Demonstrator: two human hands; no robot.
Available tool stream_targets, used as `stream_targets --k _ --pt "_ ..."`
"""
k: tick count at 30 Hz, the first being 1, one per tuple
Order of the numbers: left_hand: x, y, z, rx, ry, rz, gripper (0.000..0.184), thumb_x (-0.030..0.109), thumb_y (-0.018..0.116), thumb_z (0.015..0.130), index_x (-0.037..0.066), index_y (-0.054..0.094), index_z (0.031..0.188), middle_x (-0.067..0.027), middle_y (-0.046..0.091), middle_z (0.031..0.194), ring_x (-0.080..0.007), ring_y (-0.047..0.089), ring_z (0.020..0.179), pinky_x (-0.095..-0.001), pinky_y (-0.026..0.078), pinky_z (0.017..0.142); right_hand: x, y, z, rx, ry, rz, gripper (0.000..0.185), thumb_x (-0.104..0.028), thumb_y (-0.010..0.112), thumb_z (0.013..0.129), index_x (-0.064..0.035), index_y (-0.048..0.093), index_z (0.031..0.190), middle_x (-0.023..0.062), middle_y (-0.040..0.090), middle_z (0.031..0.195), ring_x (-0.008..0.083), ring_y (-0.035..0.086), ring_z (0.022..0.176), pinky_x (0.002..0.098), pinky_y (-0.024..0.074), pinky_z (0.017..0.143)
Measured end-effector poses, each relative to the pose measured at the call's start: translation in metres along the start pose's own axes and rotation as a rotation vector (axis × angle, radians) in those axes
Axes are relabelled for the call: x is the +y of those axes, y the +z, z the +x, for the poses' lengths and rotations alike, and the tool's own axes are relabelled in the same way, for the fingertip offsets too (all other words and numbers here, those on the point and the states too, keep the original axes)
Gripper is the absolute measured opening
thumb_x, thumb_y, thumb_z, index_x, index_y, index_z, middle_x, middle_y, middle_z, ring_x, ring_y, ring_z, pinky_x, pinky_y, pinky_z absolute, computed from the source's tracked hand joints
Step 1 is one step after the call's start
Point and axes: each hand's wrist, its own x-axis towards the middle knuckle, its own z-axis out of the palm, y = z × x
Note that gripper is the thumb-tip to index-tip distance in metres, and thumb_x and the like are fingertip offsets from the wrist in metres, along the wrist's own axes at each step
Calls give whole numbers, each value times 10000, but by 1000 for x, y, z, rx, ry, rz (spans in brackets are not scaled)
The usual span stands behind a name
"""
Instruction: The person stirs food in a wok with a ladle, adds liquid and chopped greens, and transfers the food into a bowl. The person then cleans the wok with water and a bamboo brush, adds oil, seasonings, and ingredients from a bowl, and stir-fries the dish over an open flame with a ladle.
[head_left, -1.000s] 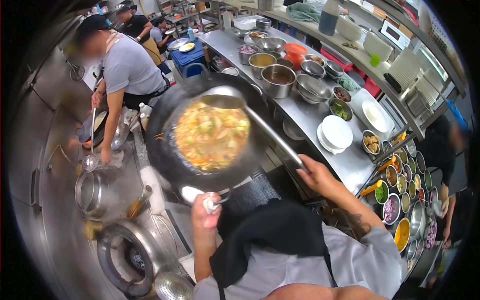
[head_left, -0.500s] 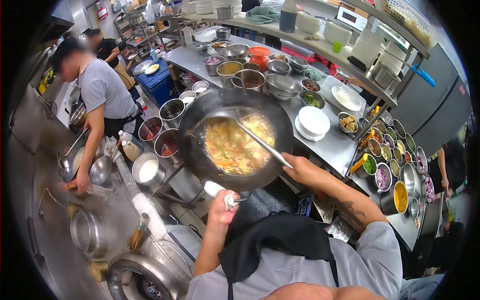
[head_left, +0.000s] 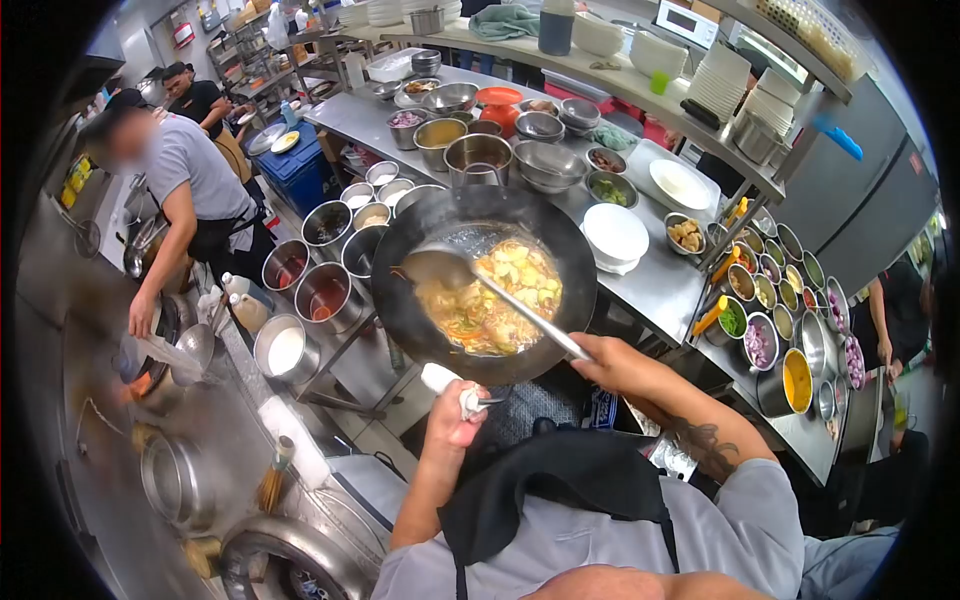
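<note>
A large dark wok (head_left: 398, 305) is held up in front of me. My left hand (head_left: 455, 418) is closed around its handle, with a white cloth (head_left: 440, 380) wrapped in the grip. My right hand (head_left: 618, 362) grips the end of a long metal ladle (head_left: 530, 315), whose bowl rests in the left part of the wok. Inside the wok, noodle-like strands with pale chunks and orange shreds (head_left: 525, 285) lie in a yellowish broth, mostly right of the ladle bowl.
Beyond the wok, a steel table carries bowls, pots and stacked white plates (head_left: 615, 235). Ingredient containers, including a yellow-filled pot (head_left: 797, 380), crowd the right counter. At left, a co-worker in a grey shirt (head_left: 195, 165) stands by the stove. A burner ring (head_left: 265, 535) sits lower left.
The ladle's bowl has moved down and left in the wok. More pale chunks show at the right. At the stove, the co-worker's hand has shifted left and upward.
</note>
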Motion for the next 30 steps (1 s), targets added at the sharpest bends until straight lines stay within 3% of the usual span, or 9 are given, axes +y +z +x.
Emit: stream_targets --k 2,5,9,13,16,17,22,25,30 --pt "0 -3 1 -35 0 6 54 90 531 808 53 493 796 -91 545 675 -164 544 583 -242 334 368 -4 -17 -11 95 76 -84 396 -126 565 883 -9 467 1249 184 624 853 224 600 751 351 469 700" --pt "1 -6 5 -2 3 6 50 81 533 805 51 495 793 -91 549 669 -162 549 578 -242 333 367 12 -28 -2 212 308 -312 428 -128 543 881 51 437 1255 288 615 860 377 635 796 410 483 684" --pt "2 10 7 30 46 27 51 79 539 802 48 500 790 -95 554 659 -164 552 569 -241 335 368 31 9 20 278 195 -214 319 -102 511 863 58 446 1131 307 597 840 461 591 826 499 459 712" --pt "6 5 16 -2 45 29 55 82 543 800 46 504 786 -100 560 658 -166 549 557 -241 337 368 7 17 -2 45 25 -90 375 -101 536 872 56 437 1198 297 602 891 442 601 852 478 461 726" --pt "6 4 18 15 47 25 60 83 547 797 44 504 782 -101 563 659 -167 546 547 -242 339 366 -40 -14 -24 104 171 -121 414 -74 565 867 36 442 1246 277 606 909 393 624 883 426 475 748" --pt "6 4 19 22 51 26 62 84 548 795 44 504 780 -101 564 658 -167 544 543 -242 339 365 -19 -12 -23 271 -24 -248 431 -86 556 878 64 425 1260 285 607 927 386 624 883 421 475 758" --pt "-1 10 18 28 147 77 78 88 560 785 47 502 816 -100 565 660 -167 544 537 -250 340 371 8 -38 -9 281 228 -435 399 -112 527 891 82 420 1223 295 607 883 373 634 755 412 501 657" --pt "-1 8 33 97 153 186 102 92 571 780 52 503 844 -99 563 662 -170 541 531 -254 338 374 1 -13 5 157 558 -79 334 -135 513 900 53 430 1163 185 608 772 259 614 573 365 503 510" --pt "-5 7 43 149 147 291 97 97 573 791 53 508 848 -100 567 663 -170 536 516 -257 335 368 -55 60 9 -67 697 1162 112 -148 490 914 -102 435 999 -14 448 678 64 449 459 253 440 400"
